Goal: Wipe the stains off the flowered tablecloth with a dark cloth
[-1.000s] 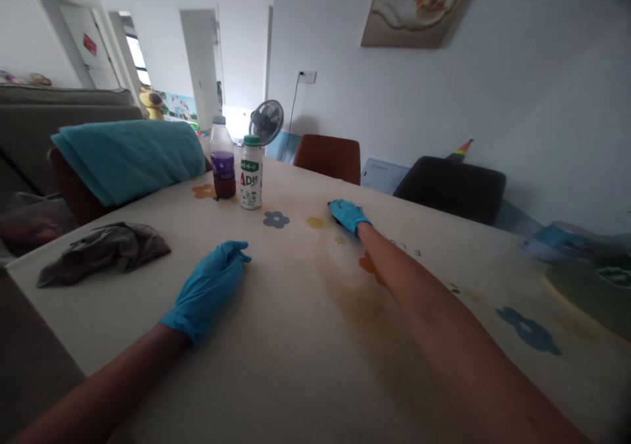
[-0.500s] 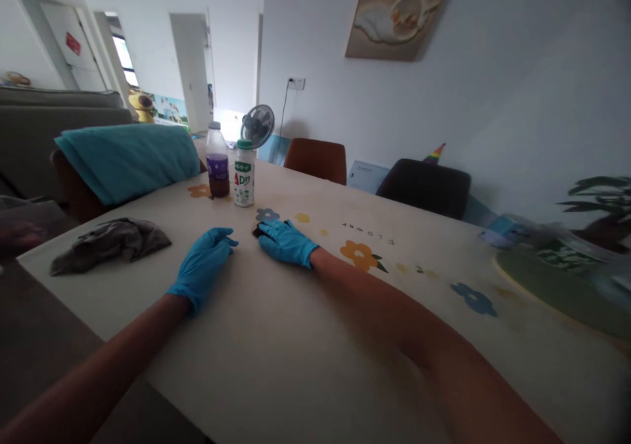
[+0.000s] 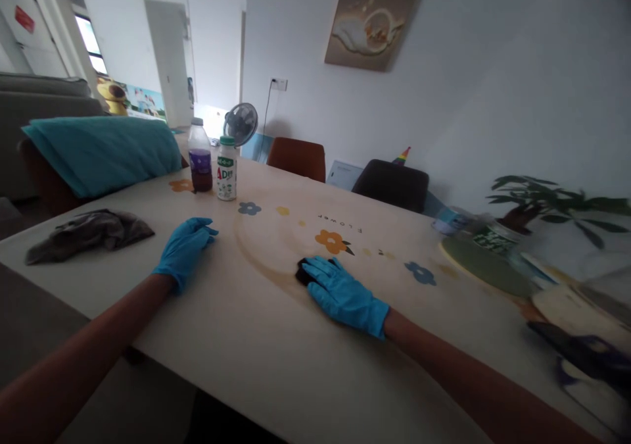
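Note:
My right hand (image 3: 345, 296), in a blue glove, presses a black sponge (image 3: 304, 273) flat against the white table (image 3: 236, 339). Its fingers lie over the sponge and hide most of it. A curved brownish wet streak (image 3: 251, 263) runs across the tabletop up to the sponge. My left hand (image 3: 186, 250), gloved in blue too, rests on the table with loosely bent fingers and holds nothing. A crumpled grey cloth (image 3: 93, 233) lies to its left. Beyond it stand a bottle of dark liquid with a purple label (image 3: 200, 161) and a white bottle with a green cap (image 3: 227, 171).
At the right, a potted plant (image 3: 500, 237) stands on a green round mat (image 3: 486, 266), with assorted items nearby. Chairs line the far side, one brown (image 3: 297, 158) and one black (image 3: 392, 184). A teal towel (image 3: 106, 151) drapes over another chair.
My right hand has swept the sponge right and nearer to me, and a curved streak now shows on the table. My left hand stays resting in place. The view has turned right.

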`<state>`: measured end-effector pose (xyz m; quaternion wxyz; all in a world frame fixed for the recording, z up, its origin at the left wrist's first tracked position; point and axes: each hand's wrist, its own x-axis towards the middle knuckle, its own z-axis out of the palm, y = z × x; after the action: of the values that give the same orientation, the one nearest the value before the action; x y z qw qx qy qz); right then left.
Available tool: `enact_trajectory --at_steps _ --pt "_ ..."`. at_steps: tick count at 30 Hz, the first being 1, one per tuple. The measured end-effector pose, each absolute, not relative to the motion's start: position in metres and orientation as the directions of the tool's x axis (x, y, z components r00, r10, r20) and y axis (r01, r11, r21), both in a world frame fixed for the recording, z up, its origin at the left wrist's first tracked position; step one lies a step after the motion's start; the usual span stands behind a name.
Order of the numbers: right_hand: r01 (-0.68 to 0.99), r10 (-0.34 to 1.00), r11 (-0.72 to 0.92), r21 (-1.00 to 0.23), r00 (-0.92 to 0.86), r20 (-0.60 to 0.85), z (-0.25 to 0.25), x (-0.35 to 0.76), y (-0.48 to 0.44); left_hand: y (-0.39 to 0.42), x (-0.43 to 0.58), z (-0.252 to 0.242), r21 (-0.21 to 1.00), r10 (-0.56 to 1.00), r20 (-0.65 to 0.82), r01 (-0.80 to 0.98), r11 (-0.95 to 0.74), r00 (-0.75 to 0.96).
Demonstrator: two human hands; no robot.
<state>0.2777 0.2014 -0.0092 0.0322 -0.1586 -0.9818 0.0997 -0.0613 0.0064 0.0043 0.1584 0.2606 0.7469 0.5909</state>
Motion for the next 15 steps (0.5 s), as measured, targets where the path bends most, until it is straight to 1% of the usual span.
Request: enact_trajectory --at_steps 3,7,11,15 --pt "0.453 0.468 0.876 -0.167 -0.881 0.070 -0.015 0.303 0.232 0.006 -0.059 0.007 0.964 0.573 0.041 0.183 0.192 -0.819" --pt "0.659 0.672 0.739 -0.137 -0.736 0.081 -0.014 0.312 0.285 0.004 -0.053 0.016 0.954 0.567 0.015 0.181 0.238 -0.824" --pt "0.786 0.795 0.604 -0.129 -0.606 0.030 -0.007 0.301 0.334 0.003 -0.052 0.016 0.943 0.572 0.035 0.216 0.252 -0.820" --pt "0.873 0.883 0.469 -0.136 -0.469 0.030 -0.001 0.282 0.378 0.004 -0.058 0.009 0.928 0.594 0.062 0.265 0.261 -0.802"
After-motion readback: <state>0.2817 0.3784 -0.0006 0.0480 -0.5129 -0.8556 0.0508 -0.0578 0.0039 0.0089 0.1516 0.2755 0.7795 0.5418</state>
